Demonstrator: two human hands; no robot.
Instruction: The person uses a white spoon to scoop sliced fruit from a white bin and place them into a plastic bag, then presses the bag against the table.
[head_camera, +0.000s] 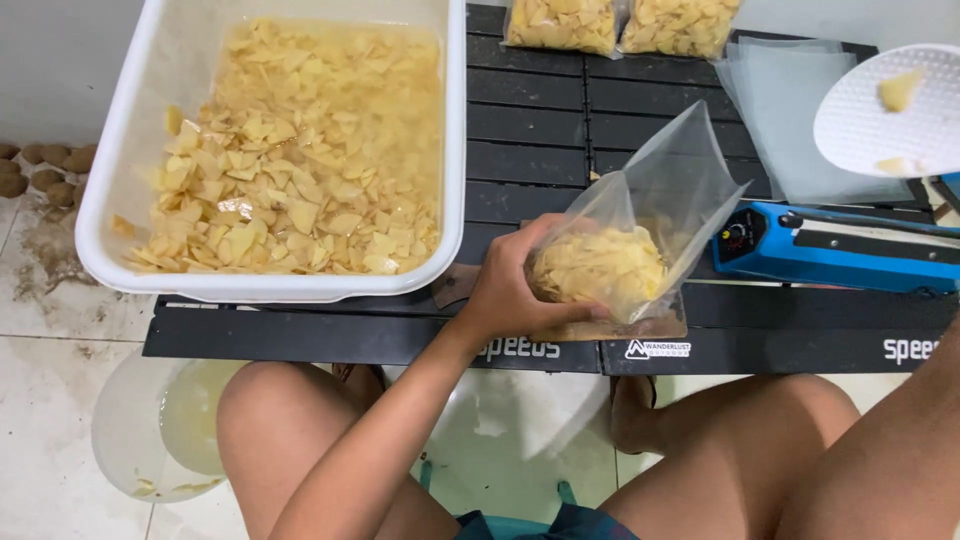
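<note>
While I watch from the head view:
Left hand (505, 290): my fingers (540, 262) wrap the lower half of the clear bag (640, 235) of pale slices, pressing it on the worktop (520, 130).
Bag axis: mouth tilted up and right, toward the blue sealer (830, 245).
Right hand: out of view; fingers cannot be told.
Edges: white tub (300, 160) just left; worktop edge near.

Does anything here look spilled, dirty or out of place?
Yes. The floor tiles left of the white tub are stained with dirt beside small brown lumps. On the table, the left hand steadies an open clear bag of yellow slices; nothing has spilled there.
</note>
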